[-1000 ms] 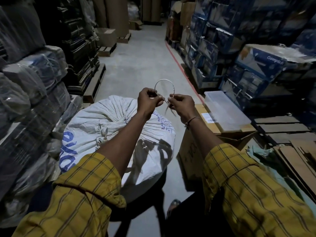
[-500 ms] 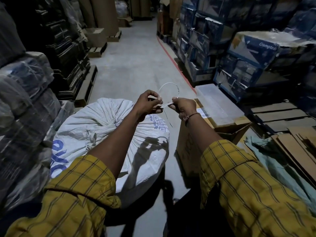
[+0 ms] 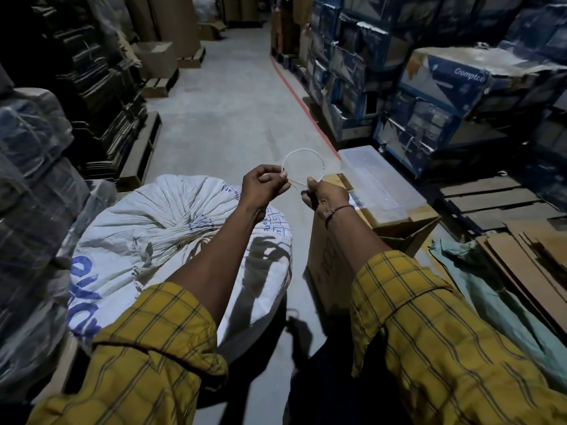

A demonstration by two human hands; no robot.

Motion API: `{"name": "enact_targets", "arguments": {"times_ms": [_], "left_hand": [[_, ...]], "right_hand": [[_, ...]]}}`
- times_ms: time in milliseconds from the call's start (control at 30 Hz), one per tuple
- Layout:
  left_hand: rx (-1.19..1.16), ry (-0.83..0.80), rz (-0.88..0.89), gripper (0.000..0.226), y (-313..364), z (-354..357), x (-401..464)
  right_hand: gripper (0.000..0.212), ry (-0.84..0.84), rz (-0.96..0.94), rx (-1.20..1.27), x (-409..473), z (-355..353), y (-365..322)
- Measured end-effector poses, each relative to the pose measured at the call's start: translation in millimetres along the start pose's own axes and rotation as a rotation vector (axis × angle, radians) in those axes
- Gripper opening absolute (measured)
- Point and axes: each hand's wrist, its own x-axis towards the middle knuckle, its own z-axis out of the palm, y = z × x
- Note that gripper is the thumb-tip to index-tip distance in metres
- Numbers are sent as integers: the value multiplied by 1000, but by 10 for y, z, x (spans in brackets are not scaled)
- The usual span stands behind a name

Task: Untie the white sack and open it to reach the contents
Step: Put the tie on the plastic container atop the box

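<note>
Stacked cartons [image 3: 441, 87] and wrapped bales [image 3: 33, 185] wall a narrow aisle, so the white sack [image 3: 171, 240] sits on the floor against the bales, its mouth gathered into a knotted pucker that looks closed. Beside it stands a cardboard box [image 3: 395, 234] with a clear plastic tray [image 3: 377, 182] on top. Above the sack, the left hand [image 3: 264, 188] and right hand [image 3: 325, 194] each pinch one end of a thin white tie [image 3: 302, 157], fingers closed on it, bowing it into a loop, probably to work it loose.
</note>
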Motion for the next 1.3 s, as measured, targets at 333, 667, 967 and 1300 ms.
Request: {"name": "enact_targets", "arguments": {"times_ms": [333, 667, 967, 1300], "left_hand": [[40, 19, 41, 28, -159, 304, 157], [-174, 96, -174, 23, -134, 653, 426], [-411, 152, -296, 28, -382, 932, 432], [-609, 121, -351, 29, -569, 1174, 357]], "right_hand": [[49, 40, -133, -252, 249, -140, 51], [69, 162, -606, -1174, 61, -459, -635], [123, 327, -264, -1766, 375, -993, -1081], [103, 228, -191, -1611, 459, -1156, -1160]]}}
